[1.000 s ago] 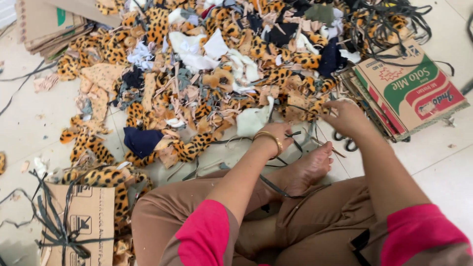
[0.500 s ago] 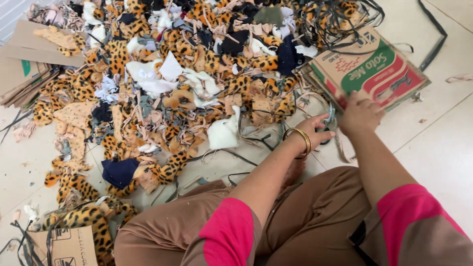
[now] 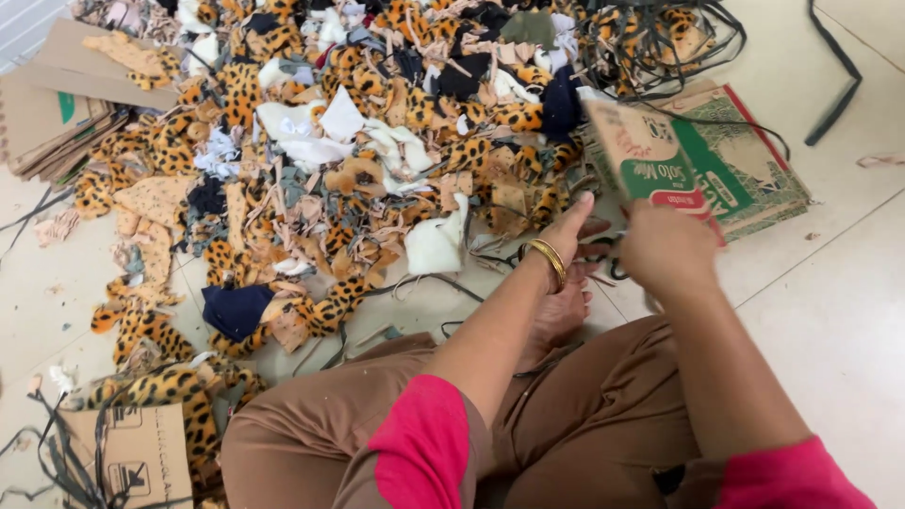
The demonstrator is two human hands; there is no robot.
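Observation:
I sit cross-legged on a tiled floor in brown trousers and pink sleeves. My right hand (image 3: 665,253) grips the near edge of a flattened green-and-red cardboard piece (image 3: 650,155) and holds it lifted and tilted above the stack of flattened cartons (image 3: 754,174). My left hand (image 3: 573,226), with a gold bangle on the wrist, hovers with fingers apart just left of that piece, over black scissors (image 3: 603,254) that lie on the floor, partly hidden. My bare foot (image 3: 561,311) rests under the left wrist.
A large heap of leopard-print, white and navy fabric scraps (image 3: 358,160) covers the floor ahead. Black straps (image 3: 660,38) tangle at the back right. Flattened brown cardboard (image 3: 47,113) lies far left, another carton (image 3: 141,452) with straps near left.
My hands moved right to the carton stack. The right hand took hold of the top cardboard piece and raised it. The camera panned right.

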